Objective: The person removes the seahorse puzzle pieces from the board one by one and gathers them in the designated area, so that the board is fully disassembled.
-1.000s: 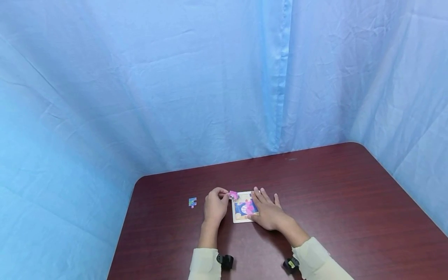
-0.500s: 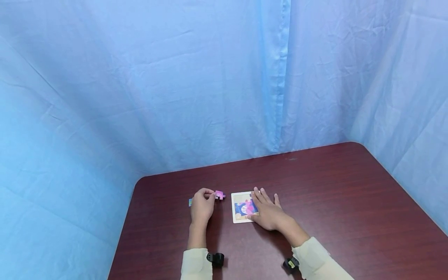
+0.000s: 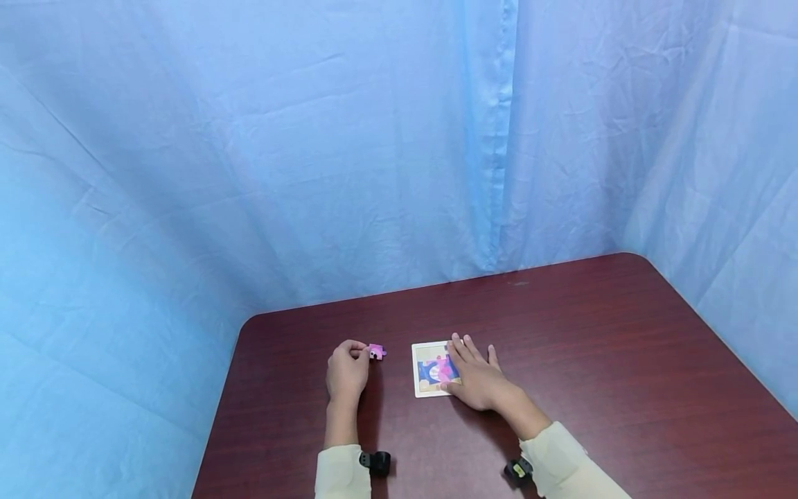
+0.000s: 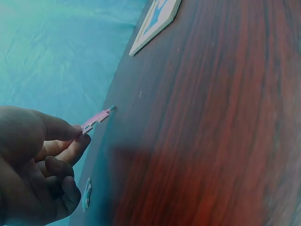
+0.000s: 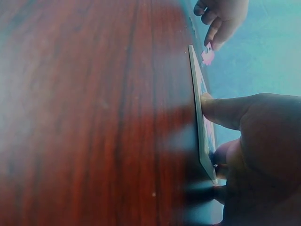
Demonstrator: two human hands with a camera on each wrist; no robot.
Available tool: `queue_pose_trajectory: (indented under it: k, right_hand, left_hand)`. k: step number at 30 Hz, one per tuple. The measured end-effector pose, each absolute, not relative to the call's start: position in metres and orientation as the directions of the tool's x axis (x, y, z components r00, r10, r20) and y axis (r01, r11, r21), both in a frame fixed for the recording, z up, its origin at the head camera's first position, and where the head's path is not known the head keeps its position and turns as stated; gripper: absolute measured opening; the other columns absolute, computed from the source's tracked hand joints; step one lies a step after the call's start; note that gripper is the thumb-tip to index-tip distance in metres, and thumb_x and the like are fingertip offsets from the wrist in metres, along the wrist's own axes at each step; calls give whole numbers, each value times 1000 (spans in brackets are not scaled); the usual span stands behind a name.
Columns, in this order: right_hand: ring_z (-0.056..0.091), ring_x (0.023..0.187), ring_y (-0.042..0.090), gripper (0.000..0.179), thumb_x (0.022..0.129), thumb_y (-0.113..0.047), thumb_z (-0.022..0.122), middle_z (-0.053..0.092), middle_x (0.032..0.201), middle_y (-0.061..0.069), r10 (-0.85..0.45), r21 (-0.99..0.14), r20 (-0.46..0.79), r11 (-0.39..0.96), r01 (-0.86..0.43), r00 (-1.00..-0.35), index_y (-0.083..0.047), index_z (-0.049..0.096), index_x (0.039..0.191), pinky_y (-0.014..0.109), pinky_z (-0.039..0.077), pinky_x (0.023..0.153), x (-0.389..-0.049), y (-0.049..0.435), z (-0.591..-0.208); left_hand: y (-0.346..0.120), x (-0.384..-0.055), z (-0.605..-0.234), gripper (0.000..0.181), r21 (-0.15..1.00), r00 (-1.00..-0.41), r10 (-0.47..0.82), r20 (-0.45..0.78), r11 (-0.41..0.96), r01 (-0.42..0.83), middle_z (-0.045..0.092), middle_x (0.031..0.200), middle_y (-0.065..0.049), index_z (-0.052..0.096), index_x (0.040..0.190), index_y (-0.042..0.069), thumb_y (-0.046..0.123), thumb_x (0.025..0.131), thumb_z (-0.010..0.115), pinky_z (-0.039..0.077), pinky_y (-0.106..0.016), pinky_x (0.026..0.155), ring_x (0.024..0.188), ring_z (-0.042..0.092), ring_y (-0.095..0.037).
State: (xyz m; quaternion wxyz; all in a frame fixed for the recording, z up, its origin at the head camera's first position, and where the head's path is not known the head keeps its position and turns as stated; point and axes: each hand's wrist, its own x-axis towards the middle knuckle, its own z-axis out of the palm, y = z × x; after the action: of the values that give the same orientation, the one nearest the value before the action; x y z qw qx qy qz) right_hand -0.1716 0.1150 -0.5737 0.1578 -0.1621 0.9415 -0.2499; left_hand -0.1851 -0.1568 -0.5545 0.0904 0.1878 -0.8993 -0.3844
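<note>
Between thumb and fingertips, my left hand (image 3: 347, 373) pinches a pink jigsaw puzzle piece (image 3: 377, 352), held left of the puzzle tray. In the left wrist view the same puzzle piece (image 4: 96, 120) appears nearly edge-on at the fingertips. My right hand (image 3: 479, 381) lies flat with spread fingers over the right side of the white-framed puzzle tray (image 3: 421, 396), covering part of its pink and blue picture. The right wrist view shows the thumb (image 5: 221, 110) pressing on the tray's edge. Another puzzle piece (image 4: 86, 194) lies on the table, hidden behind my left hand in the head view.
The dark red-brown wooden table (image 3: 598, 360) has rounded far corners. Light blue curtains (image 3: 374, 152) hang behind it and along both sides. A small black camera sits on each wrist, beside the cream sleeves (image 3: 343, 475).
My left hand has moved left, carrying the pink puzzle piece from the tray's upper left corner, and now covers the loose blue piece. My right hand has stayed on the tray.
</note>
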Motion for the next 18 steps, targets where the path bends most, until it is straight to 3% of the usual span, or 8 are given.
queue_pose_trajectory:
  k: [11,18]
  right_hand:
    - [5,167,38,85,103,-41,62,10,179,15,-374,-490,-247,844,-218,-894,-5,21,168,74,-3,127,-170,113,-566]
    - [8,167,39,84,104,-42,62,12,179,14,-371,-467,-249,855,-225,-895,-4,23,168,75,2,126,-167,112,-556]
  left_hand:
    - [-174,-181,-553,10,704,-896,-445,-11,633,-323,78,90,-1,76,97,15,24,97,73,51,-42,73,81,70,-23]
    - [-184,-178,-553,12,704,-887,-461,-3,629,-330,80,93,-4,78,98,14,24,97,72,54,-49,76,88,73,-28]
